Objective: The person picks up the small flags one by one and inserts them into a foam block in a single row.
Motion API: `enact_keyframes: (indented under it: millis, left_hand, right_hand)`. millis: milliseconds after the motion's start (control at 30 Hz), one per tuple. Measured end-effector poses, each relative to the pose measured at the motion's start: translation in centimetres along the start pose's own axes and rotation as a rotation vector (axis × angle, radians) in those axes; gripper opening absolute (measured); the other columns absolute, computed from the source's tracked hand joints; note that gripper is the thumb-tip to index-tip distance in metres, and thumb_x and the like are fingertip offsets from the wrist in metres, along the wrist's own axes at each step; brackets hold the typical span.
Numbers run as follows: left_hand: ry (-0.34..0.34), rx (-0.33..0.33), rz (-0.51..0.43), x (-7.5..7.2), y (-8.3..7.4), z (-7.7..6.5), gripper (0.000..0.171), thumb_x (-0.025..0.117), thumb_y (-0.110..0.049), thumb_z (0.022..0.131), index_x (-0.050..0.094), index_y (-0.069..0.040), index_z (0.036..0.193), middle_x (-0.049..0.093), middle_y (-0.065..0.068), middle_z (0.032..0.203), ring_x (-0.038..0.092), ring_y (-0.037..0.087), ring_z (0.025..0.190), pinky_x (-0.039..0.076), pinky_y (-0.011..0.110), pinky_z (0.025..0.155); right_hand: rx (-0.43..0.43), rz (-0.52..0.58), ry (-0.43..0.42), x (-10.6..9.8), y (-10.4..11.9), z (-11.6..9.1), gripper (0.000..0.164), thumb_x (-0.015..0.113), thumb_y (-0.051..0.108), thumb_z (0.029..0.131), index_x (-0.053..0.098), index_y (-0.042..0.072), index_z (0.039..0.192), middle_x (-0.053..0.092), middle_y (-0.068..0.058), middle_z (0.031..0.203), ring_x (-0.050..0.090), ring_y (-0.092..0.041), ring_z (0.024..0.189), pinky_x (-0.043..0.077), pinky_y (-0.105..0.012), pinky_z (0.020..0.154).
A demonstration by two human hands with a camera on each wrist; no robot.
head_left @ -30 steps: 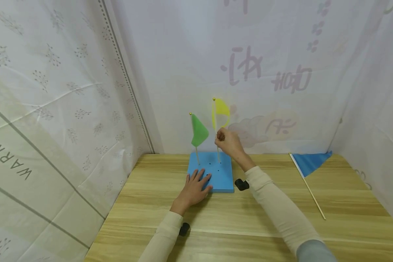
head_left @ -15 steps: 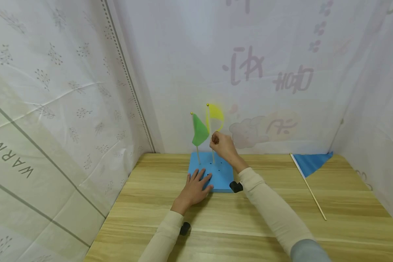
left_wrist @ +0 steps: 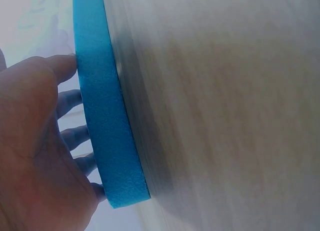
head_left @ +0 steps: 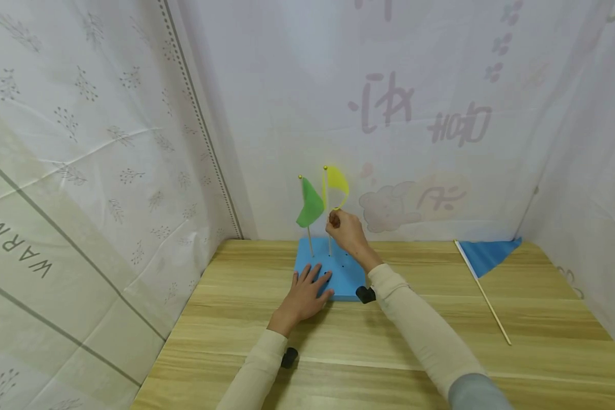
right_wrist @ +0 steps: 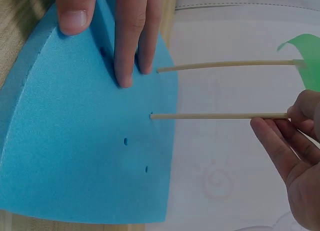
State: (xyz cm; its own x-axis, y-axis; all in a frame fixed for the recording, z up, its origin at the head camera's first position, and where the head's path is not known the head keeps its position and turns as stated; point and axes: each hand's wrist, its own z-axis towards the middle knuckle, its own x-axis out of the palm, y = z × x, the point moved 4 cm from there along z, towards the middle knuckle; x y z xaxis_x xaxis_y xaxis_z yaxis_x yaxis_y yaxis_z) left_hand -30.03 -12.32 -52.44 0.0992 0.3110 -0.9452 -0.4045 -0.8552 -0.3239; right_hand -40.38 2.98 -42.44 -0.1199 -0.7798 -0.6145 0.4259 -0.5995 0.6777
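Observation:
A blue foam block [head_left: 348, 285] with several small holes lies on the table. My left hand [head_left: 301, 299] rests on its near left part with the fingers spread; in the left wrist view the thumb [left_wrist: 64, 66] touches the upper edge. My right hand [head_left: 347, 232] pinches the wooden stick [right_wrist: 215, 116] of a yellow flag [head_left: 337, 179] below the cloth. That stick stands nearly upright, its lower tip at a hole in the block; how deep it sits I cannot tell. Left of it, a green flag [head_left: 310, 205] stands in the block, leaning slightly.
A blue flag [head_left: 484, 256] on a wooden stick lies on the right side of the wooden table [head_left: 410, 364]. Printed white curtains [head_left: 287, 114] hang behind and on both sides. A black wrist camera [head_left: 289, 357] sits under the left forearm.
My right hand has moved left and slightly down with the yellow flag, bringing its stick from a hole farther right to one nearer the green flag. The left hand has stayed in place.

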Motion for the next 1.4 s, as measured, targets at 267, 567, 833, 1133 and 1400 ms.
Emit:
enact_keyframes:
  millis: [267, 567, 833, 1133, 1400]
  left_hand:
    - [0.001, -0.007, -0.003, 0.0, 0.0, 0.1, 0.057, 0.053, -0.043, 0.112, 0.047, -0.018, 0.163, 0.03, 0.015, 0.175, 0.021, 0.046, 0.163, 0.017, 0.072, 0.129]
    - [0.006, -0.004, 0.0, -0.3, -0.2, 0.0, 0.057, 0.052, -0.043, 0.113, 0.047, -0.018, 0.163, 0.03, 0.016, 0.175, 0.022, 0.047, 0.163, 0.018, 0.073, 0.128]
    - [0.005, 0.002, -0.001, -0.3, -0.2, 0.1, 0.057, 0.052, -0.043, 0.113, 0.047, -0.017, 0.163, 0.03, 0.016, 0.175, 0.021, 0.048, 0.163, 0.017, 0.073, 0.128]
    - [0.012, -0.003, -0.016, -0.2, -0.2, -0.1, 0.057, 0.052, -0.043, 0.113, 0.047, -0.017, 0.163, 0.029, 0.017, 0.175, 0.02, 0.047, 0.163, 0.016, 0.073, 0.129]
    - [0.005, 0.006, -0.02, -0.3, -0.3, -0.1, 0.058, 0.052, -0.042, 0.113, 0.046, -0.016, 0.164, 0.029, 0.017, 0.175, 0.02, 0.047, 0.163, 0.016, 0.073, 0.129]
  right_hand:
    - [-0.024, 0.012, -0.009, 0.3, 0.0, -0.1, 0.013, 0.065, 0.012, 0.105, 0.072, 0.002, 0.111, 0.076, -0.015, 0.105, 0.075, -0.031, 0.101, 0.062, -0.045, 0.088]
    - [-0.005, -0.012, 0.032, 0.9, -0.8, -0.6, 0.01, 0.066, 0.013, 0.105, 0.071, 0.004, 0.107, 0.075, -0.014, 0.103, 0.075, -0.029, 0.099, 0.063, -0.043, 0.086]
    - [0.017, 0.005, 0.048, 0.8, -1.1, -0.7, 0.01, 0.067, 0.013, 0.104, 0.071, 0.004, 0.108, 0.076, -0.014, 0.105, 0.075, -0.029, 0.101, 0.063, -0.043, 0.088]
    - [0.043, -0.007, 0.053, -0.7, -2.4, -1.1, 0.016, 0.067, 0.017, 0.105, 0.071, 0.004, 0.114, 0.076, -0.013, 0.11, 0.074, -0.029, 0.103, 0.062, -0.044, 0.09]
    - [0.049, -0.019, 0.043, -5.0, -5.0, -2.4, 0.014, 0.065, 0.016, 0.105, 0.069, 0.004, 0.112, 0.075, -0.015, 0.109, 0.073, -0.031, 0.102, 0.061, -0.047, 0.09]
